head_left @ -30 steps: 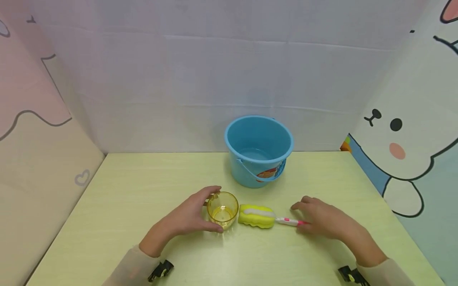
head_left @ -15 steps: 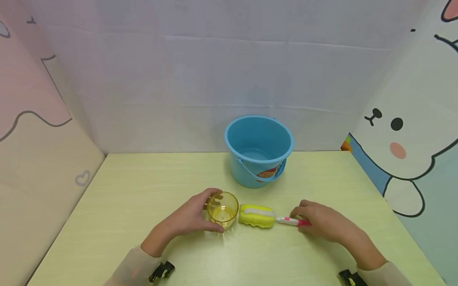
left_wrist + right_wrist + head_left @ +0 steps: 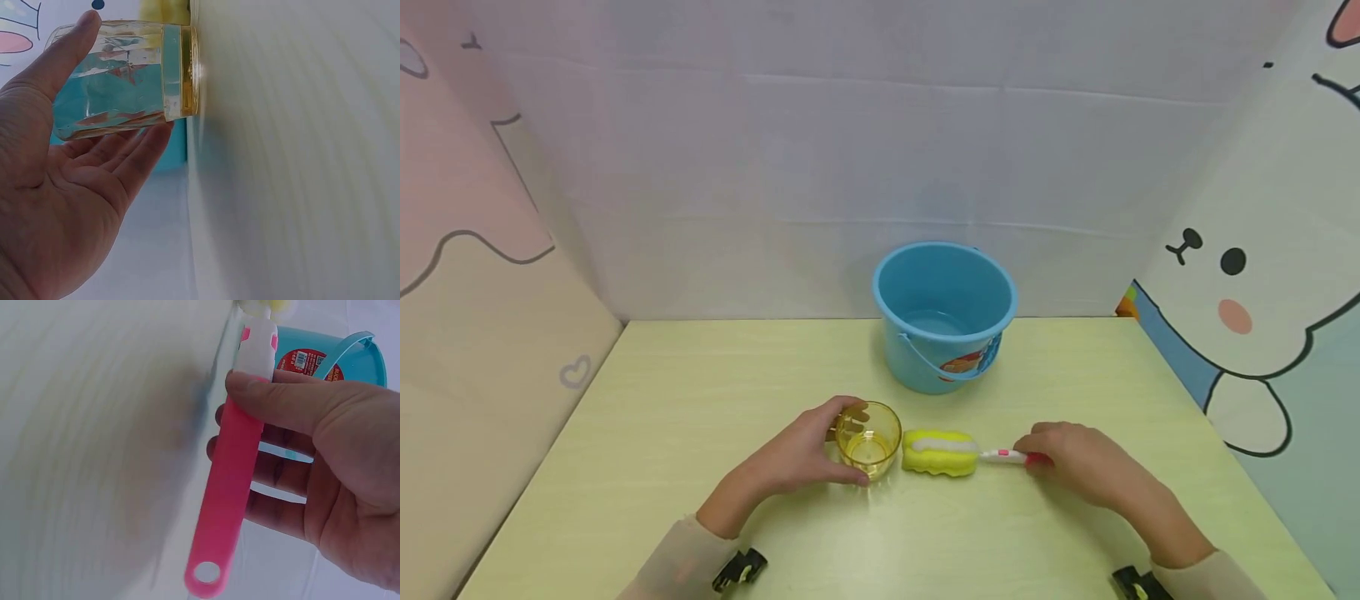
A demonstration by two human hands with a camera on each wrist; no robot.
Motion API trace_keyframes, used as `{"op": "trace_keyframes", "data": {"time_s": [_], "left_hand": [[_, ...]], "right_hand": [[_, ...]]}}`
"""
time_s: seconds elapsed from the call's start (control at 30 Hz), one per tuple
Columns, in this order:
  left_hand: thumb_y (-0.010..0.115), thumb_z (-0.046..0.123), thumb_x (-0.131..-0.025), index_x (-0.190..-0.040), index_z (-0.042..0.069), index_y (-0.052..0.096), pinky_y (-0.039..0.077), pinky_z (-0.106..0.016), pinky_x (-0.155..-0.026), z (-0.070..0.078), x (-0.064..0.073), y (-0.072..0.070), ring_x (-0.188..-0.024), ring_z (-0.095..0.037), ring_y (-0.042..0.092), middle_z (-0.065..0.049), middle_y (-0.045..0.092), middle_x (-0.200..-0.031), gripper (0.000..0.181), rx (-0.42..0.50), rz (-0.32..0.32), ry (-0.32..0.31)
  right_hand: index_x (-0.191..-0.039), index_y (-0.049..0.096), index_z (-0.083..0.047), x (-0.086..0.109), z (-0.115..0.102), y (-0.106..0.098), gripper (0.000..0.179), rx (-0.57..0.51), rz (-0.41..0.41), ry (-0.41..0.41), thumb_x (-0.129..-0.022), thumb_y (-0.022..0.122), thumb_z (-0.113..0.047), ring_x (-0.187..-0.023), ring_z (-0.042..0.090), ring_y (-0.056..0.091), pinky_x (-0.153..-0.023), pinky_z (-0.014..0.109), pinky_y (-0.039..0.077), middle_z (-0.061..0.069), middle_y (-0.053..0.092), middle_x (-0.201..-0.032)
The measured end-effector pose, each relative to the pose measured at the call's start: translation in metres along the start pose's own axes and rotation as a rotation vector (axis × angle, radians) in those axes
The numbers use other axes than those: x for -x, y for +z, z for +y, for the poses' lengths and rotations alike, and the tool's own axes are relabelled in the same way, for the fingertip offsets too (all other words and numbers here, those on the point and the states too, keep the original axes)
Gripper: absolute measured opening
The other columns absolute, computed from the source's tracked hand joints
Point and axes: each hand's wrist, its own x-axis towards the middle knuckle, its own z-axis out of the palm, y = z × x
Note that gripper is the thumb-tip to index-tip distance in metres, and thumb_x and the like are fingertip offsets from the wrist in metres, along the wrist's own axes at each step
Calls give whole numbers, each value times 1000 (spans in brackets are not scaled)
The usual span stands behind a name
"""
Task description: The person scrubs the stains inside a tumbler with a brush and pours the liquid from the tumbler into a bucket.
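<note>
My left hand holds a clear amber cup from its left side, thumb on the near wall and fingers behind. The cup stands upright on the table, its mouth facing up. Just right of it lies a sponge bottle brush with a yellow and white head. In the right wrist view, my right hand grips the brush by its pink and white handle, thumb on top and fingers underneath. The handle's end with a hole sticks out past the fingers.
A blue bucket with its handle hanging down stands behind the cup and brush. The pale wooden table meets a white cloth backdrop at the back, with printed panels on both sides.
My right hand has closed its fingers and thumb on the bottle brush's handle, which has turned slightly, its end tilting away from me. The left hand and cup stay nearly still.
</note>
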Motion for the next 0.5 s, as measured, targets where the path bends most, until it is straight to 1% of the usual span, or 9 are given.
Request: {"op": "trace_keyframes", "data": {"time_s": [0.13,0.23,0.37,0.5], "left_hand": [[101,37,-72,-154,14,48,47,-46,-112,0,0,0,-130,-20,59,1,63,-140,100,11,3,6],[101,37,-72,-154,14,48,48,-46,-111,0,-1,1,-128,-19,60,0,64,-140,99,18,4,10],[101,37,-73,-153,14,48,48,-46,-110,0,0,1,-127,-18,60,0,64,-140,99,21,4,9],[100,37,-73,-153,14,49,48,-46,-111,0,0,1,-128,-19,60,1,64,-139,98,14,7,7]], "right_hand": [[-104,81,-21,1,2,-5,23,85,83,-40,-88,85,-5,-74,3,54,-65,28,55,-17,60,-84],[-103,82,-21,2,4,-9,23,125,128,-52,-87,87,-6,-74,3,55,-62,27,53,-17,59,-83],[-104,83,-22,5,3,-17,22,154,158,-42,-86,88,-8,-74,3,56,-60,26,51,-17,59,-83],[-104,83,-20,6,3,-27,23,173,165,-21,-85,89,-8,-73,4,55,-58,24,49,-16,60,-82]]}}
